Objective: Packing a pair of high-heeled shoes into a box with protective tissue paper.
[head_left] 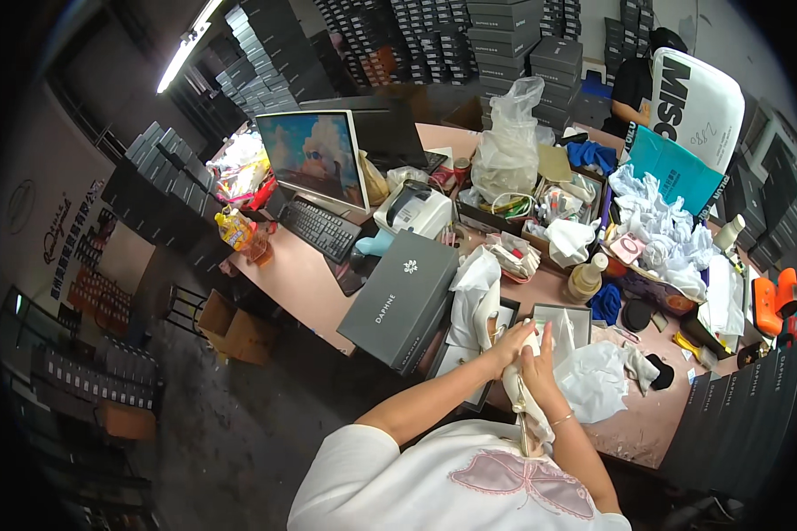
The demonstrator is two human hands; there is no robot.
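Note:
Both hands are closed on a cream-white shoe [524, 400], held close to my body over the table's near edge. My left hand [507, 345] grips its far end from the left. On the other side my right hand [540, 356] wraps round it with the fingers pointing away from me. A second pale shoe [484, 320] lies just past my left hand, partly over white tissue paper [471, 285]. Beneath my hands sits an open grey shoebox [447, 361], partly hidden by my arm. Crumpled white paper [591, 382] lies right of my right hand.
Left of my hands is a closed dark grey shoebox [398, 296]. Behind it stand a keyboard [319, 228], a monitor [314, 159] and a label printer [413, 212]. Farther right are a beige bottle [586, 278], a brush [695, 351] and stacked shoeboxes [739, 407]. Another person [630, 93] is at the back right.

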